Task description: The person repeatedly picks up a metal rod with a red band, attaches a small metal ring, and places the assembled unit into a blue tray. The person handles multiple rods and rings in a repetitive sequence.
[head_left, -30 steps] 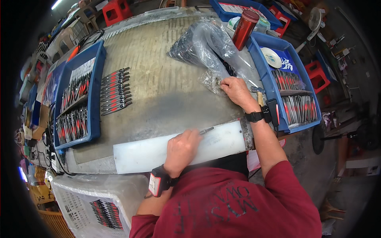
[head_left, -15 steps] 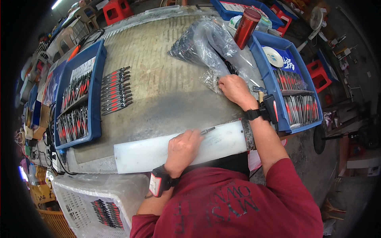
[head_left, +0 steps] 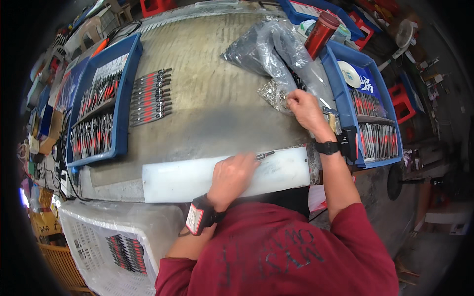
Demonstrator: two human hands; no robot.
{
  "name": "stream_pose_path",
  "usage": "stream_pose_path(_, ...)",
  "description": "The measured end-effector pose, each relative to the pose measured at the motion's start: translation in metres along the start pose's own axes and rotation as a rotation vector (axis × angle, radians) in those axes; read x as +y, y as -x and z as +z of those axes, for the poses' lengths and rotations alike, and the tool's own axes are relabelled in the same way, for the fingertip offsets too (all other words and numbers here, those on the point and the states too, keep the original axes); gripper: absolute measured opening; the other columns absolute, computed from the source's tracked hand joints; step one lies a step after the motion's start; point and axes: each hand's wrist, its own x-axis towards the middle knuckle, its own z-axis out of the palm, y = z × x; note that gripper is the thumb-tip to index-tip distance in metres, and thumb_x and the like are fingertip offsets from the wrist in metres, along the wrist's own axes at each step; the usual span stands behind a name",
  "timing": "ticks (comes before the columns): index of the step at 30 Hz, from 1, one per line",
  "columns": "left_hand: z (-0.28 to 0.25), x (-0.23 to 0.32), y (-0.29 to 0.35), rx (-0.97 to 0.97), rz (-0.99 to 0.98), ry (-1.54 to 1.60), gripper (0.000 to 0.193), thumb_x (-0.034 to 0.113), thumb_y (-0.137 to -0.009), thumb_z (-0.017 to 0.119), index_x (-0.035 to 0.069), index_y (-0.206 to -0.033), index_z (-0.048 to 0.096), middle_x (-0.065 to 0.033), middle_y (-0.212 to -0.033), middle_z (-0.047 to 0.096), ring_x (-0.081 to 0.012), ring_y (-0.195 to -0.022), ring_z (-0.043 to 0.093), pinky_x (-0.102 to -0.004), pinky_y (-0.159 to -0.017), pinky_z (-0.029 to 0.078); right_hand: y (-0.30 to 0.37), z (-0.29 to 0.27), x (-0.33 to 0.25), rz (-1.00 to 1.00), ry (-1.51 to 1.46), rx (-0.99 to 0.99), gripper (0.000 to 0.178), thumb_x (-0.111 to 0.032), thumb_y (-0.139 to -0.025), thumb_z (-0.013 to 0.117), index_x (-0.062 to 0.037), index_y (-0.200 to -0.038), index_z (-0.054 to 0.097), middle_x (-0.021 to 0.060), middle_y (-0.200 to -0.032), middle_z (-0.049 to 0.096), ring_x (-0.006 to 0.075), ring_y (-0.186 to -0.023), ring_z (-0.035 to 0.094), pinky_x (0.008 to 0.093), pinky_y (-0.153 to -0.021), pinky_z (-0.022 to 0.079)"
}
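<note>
1 red bottle (head_left: 322, 35) near plastic bag (head_left: 247, 47), left hand (head_left: 233, 177) gripping rod (head_left: 265, 155), right hand (head_left: 305, 109), hold unclear

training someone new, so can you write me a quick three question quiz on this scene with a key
1. Which surface lies beneath the left hand and the slim metallic-looking piece it holds?
a) a blue rectangular tray
b) a long white rectangular board
c) a white perforated plastic crate

2. True or false: the red cylindrical tumbler stands farther from the person than the white board does.

3. Fill in the blank: the small clear plastic bag of shiny bits is nearest to the person's ____ hand.

Key: 1. b; 2. true; 3. right.
</note>
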Motion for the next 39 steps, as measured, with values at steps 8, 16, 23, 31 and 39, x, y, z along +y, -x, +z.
stream_pose_path(8,0.001,-0.003,0.002,-0.020,-0.004,-0.016,0.018,0.016,-0.080,0.067,0.006,-0.082,0.053,-0.0069,-0.064,0.049,-0.0250,-0.053,0.055,-0.0366,-0.045,0.044,0.067,-0.001,-0.037,0.127,-0.768,-0.385,0.011,-0.009,-0.090,0.059,0.0003,-0.094,0.061,0.0035,-0.084,0.064,0.0066,-0.073,0.056,0.0204,-0.066,0.045)
stream_pose_path(16,0.002,-0.002,0.003,-0.008,-0.035,0.001,0.018,0.019,-0.082,0.065,0.006,-0.081,0.053,-0.0086,-0.066,0.053,-0.0267,-0.053,0.057,-0.0372,-0.046,0.044,0.102,0.024,-0.048,-0.255,-0.466,-0.177,0.006,-0.002,-0.086,0.059,0.0032,-0.088,0.059,0.0075,-0.091,0.059,0.0125,-0.079,0.054,0.0239,-0.071,0.044)
stream_pose_path(23,0.000,-0.001,0.003,0.004,-0.041,0.040,0.019,0.020,-0.083,0.063,0.005,-0.079,0.053,-0.0098,-0.067,0.053,-0.0281,-0.054,0.058,-0.0381,-0.046,0.044,0.111,0.035,-0.048,-0.115,-0.567,-0.061,0.003,0.000,-0.085,0.059,0.0033,-0.086,0.059,0.0095,-0.092,0.059,0.0185,-0.084,0.057,0.0285,-0.074,0.046)
stream_pose_path(31,0.001,-0.003,0.004,0.010,-0.049,0.042,0.017,0.020,-0.083,0.066,0.006,-0.085,0.057,-0.0087,-0.069,0.054,-0.0273,-0.056,0.058,-0.0370,-0.048,0.046,0.115,0.042,-0.045,-0.191,-0.466,0.005,0.004,0.000,-0.083,0.062,0.0028,-0.085,0.061,0.0108,-0.093,0.061,0.0197,-0.085,0.058,0.0287,-0.073,0.047)
stream_pose_path(39,0.001,-0.003,0.004,0.003,-0.062,0.043,0.017,0.018,-0.081,0.067,0.006,-0.088,0.059,-0.0080,-0.069,0.055,-0.0270,-0.056,0.058,-0.0369,-0.047,0.047,0.119,0.038,-0.045,-0.242,-0.328,0.052,0.006,-0.002,-0.087,0.061,0.0022,-0.091,0.061,0.0070,-0.093,0.059,0.0119,-0.082,0.054,0.0234,-0.070,0.045)
